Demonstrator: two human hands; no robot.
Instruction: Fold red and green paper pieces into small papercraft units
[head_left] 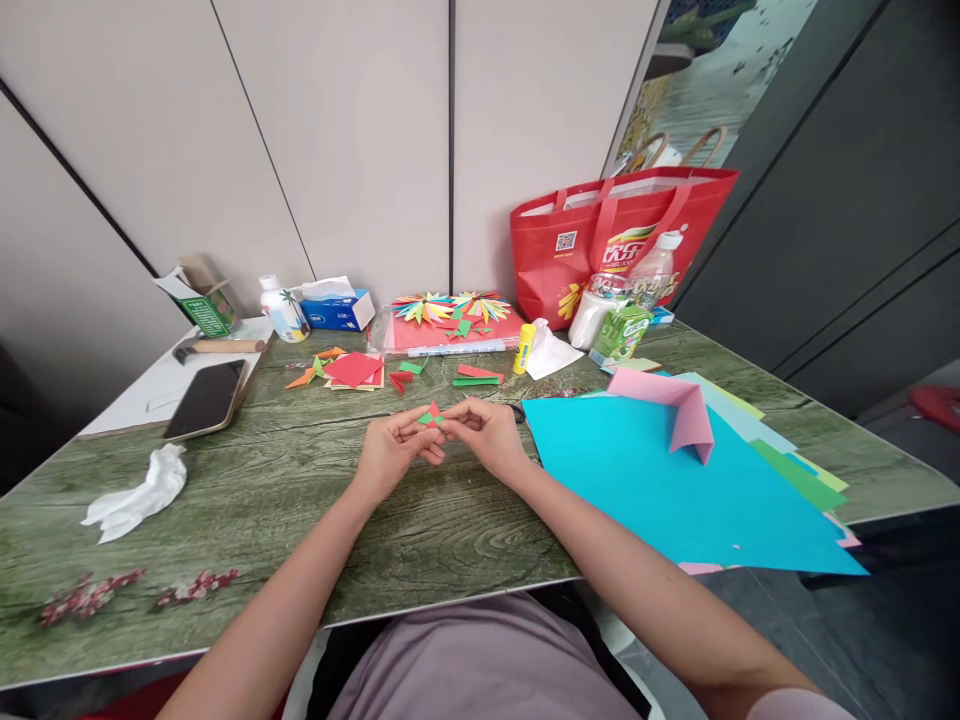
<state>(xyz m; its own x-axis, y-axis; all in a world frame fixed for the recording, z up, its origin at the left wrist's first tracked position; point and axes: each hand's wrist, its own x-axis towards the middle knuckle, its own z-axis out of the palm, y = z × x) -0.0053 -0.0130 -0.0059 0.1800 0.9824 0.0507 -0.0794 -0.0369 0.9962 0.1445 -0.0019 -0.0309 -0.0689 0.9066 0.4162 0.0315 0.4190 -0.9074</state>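
Above the middle of the table, a small red and green folded paper piece [430, 419] is pinched between my two hands. My left hand [391, 450] grips its left side with thumb and fingers, and my right hand [485, 432] pinches its right side. Just beyond lie a small red folded piece [400, 381], a green one [413, 367] and red and green paper strips [478, 376]. Left of these is a pile of red paper squares [355, 370] with orange folded pieces. Farther back, colourful spiky paper stars [422, 308] rest on a red pack [495, 330].
Blue paper sheets [630, 480] with a folded pink paper [691, 420] spread at right. A yellow glue stick [524, 349], a red bag [551, 275] and a drink carton [621, 335] stand behind. At left are a phone [206, 398], a hammer [225, 346] and crumpled tissue [142, 497].
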